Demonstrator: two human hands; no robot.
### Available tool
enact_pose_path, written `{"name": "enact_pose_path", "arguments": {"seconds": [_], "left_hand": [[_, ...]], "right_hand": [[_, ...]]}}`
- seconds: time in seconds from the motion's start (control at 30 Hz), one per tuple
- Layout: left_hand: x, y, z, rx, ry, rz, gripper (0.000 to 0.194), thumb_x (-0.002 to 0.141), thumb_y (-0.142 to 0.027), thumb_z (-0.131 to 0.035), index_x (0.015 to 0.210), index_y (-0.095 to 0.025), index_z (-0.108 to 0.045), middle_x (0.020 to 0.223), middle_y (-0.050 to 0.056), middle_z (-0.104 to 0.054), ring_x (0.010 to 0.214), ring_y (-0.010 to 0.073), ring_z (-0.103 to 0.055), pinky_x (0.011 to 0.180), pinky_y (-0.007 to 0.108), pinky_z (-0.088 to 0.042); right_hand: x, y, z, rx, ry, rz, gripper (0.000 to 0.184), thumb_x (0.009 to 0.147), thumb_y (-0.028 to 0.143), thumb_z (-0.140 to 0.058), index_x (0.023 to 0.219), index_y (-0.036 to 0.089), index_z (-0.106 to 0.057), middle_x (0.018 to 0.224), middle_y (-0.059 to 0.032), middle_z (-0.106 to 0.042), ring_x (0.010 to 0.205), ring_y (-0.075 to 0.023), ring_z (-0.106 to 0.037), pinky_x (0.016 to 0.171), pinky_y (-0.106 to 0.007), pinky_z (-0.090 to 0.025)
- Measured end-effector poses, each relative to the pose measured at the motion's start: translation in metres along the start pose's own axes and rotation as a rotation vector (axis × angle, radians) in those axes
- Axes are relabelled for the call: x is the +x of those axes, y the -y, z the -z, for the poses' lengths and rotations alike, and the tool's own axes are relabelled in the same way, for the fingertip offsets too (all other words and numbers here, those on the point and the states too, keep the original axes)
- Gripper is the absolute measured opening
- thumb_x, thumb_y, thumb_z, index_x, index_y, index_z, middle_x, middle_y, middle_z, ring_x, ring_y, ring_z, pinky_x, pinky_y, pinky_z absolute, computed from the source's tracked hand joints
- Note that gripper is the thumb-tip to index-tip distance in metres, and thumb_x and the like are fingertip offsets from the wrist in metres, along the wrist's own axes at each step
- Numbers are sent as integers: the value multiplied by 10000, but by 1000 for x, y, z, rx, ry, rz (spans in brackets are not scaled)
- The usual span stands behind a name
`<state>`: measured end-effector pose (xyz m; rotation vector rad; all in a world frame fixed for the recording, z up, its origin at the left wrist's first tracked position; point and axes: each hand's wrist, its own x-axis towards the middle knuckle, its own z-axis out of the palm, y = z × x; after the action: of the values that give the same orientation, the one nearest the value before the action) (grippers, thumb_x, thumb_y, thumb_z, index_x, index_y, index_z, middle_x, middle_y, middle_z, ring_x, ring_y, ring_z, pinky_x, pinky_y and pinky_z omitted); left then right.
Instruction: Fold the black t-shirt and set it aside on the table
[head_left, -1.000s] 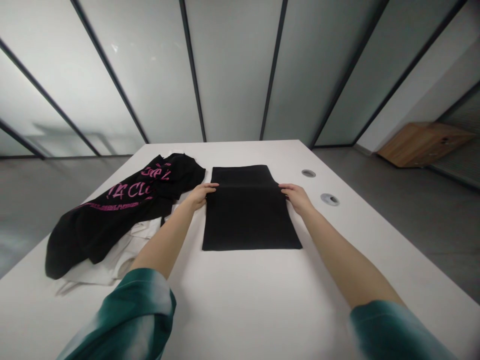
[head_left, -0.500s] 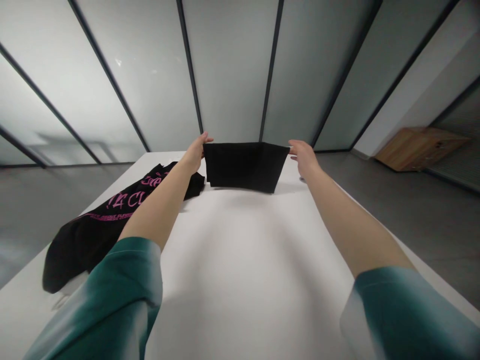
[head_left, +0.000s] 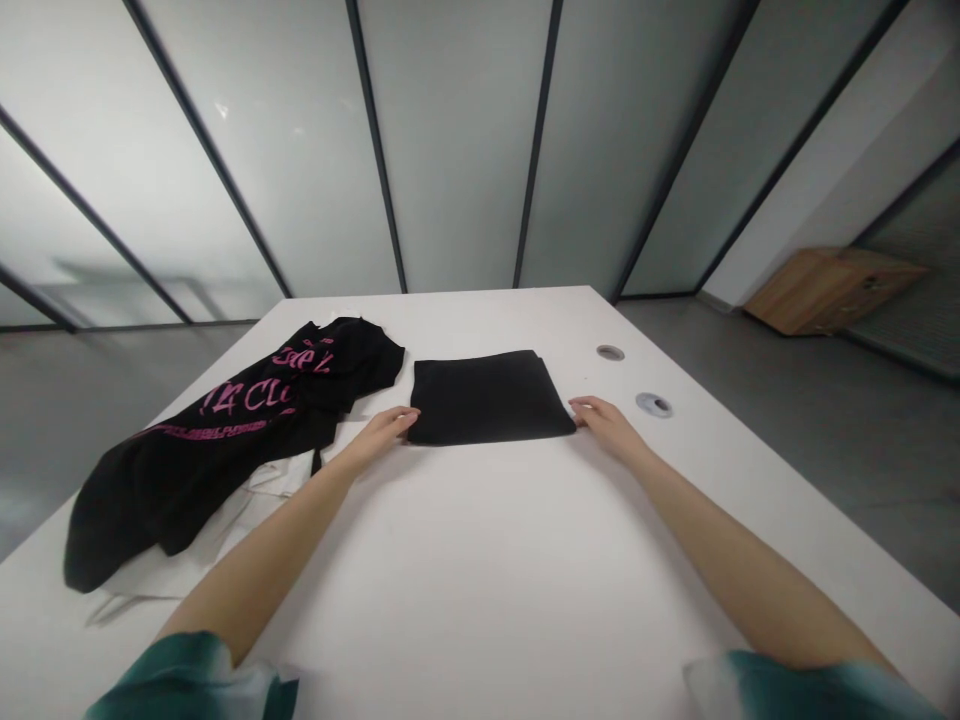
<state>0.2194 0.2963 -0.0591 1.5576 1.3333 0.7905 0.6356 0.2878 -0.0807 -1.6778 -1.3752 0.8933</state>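
- The folded black garment (head_left: 487, 398) lies flat near the middle of the white table (head_left: 480, 570), a neat, matte, soft-looking rectangle, wider than it is deep, with no print showing.
- The left hand (head_left: 381, 434) lies open and low just left of the folded garment, its fingertips at that edge. It grips nothing.
- The right hand (head_left: 606, 426) lies open and low at the garment's right edge, its fingertips at the corner. It grips nothing either.
- Left of the folded garment, a crumpled black garment with pink lettering (head_left: 247, 420) sprawls across a rumpled white garment (head_left: 281, 478), nearly touching the folded one.
- Beyond and right of the folded garment, 2 round metal-rimmed table ports (head_left: 610, 352) (head_left: 654, 404) are set into the smooth tabletop.
- Teal-and-white sleeves (head_left: 187, 685) (head_left: 795, 695) cover both forearms nearest the camera, well in front of the folded garment.
- Far beyond the folded garment stands a frosted glass wall (head_left: 450, 140) with thin dark frames, and a low wooden cabinet (head_left: 829, 290) sits on the grey floor (head_left: 787, 420) to the right.
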Motion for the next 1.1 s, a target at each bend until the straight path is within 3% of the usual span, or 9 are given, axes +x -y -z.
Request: {"name": "enact_pose_path", "arguments": {"seconds": [0.1, 0.17, 0.33, 0.5, 0.73, 0.87, 1.0, 1.1], "left_hand": [[23, -13, -7, 102, -123, 142, 443, 799, -547, -600, 1029, -177, -677, 705, 38, -673, 709, 226, -654, 650, 318, -483], [37, -19, -12, 281, -199, 174, 388, 809, -491, -606, 1036, -184, -669, 640, 23, -647, 684, 231, -649, 630, 314, -460], [41, -9, -25, 532, -353, 55, 317, 817, -434, -605, 1028, -212, -687, 880, 58, -723, 890, 248, -676, 743, 316, -472], [31, 2, -29, 498, -298, -2, 345, 813, -387, -606, 1103, -218, -681, 879, 43, -725, 867, 229, -678, 764, 312, -487], [29, -8, -30, 608, -323, -32, 349, 816, -386, -618, 1113, -218, -693, 896, 49, -730, 870, 242, -680, 827, 329, -482], [29, -9, -33, 686, -317, -51, 334, 821, -394, -621, 1101, -224, -690, 977, 63, -725, 926, 254, -668, 847, 334, -477], [28, -8, -32, 791, -283, -73, 304, 815, -422, -620, 1030, -216, -685, 979, 83, -701, 941, 271, -644, 823, 355, -477], [25, -10, -32, 878, -350, -171, 272, 833, -432, -592, 957, -209, -684, 973, 104, -670, 996, 291, -612, 872, 392, -470]], "right_hand": [[17, 8, -5, -66, 9, -39, 233, 851, 312, -580, 1015, 169, -663, 667, -22, -678, 653, -193, -643, 639, -285, -482], [29, 16, -11, -170, -17, -34, 282, 848, 328, -605, 1078, 171, -649, 657, -8, -663, 617, -181, -621, 598, -272, -453], [37, 23, -31, -393, -108, 28, 259, 821, 251, -591, 1067, 200, -654, 727, -6, -669, 702, -190, -621, 659, -277, -436], [27, 15, -39, -418, -185, 123, 300, 800, 193, -493, 1052, 213, -654, 768, -14, -655, 736, -204, -597, 703, -298, -424], [23, 20, -36, -426, -250, 89, 215, 794, 214, -497, 955, 226, -639, 696, -1, -609, 708, -213, -571, 679, -300, -414], [21, 20, -39, -581, -228, 96, 182, 809, 220, -515, 932, 215, -649, 786, -44, -650, 800, -238, -585, 734, -324, -427], [19, 17, -39, -798, -274, 202, 240, 785, 209, -546, 981, 188, -682, 990, -125, -668, 970, -306, -560, 839, -396, -425], [18, 17, -39, -786, -359, 348, 274, 788, 215, -537, 1011, 171, -689, 1055, -153, -646, 1015, -334, -540, 877, -451, -428]]}}
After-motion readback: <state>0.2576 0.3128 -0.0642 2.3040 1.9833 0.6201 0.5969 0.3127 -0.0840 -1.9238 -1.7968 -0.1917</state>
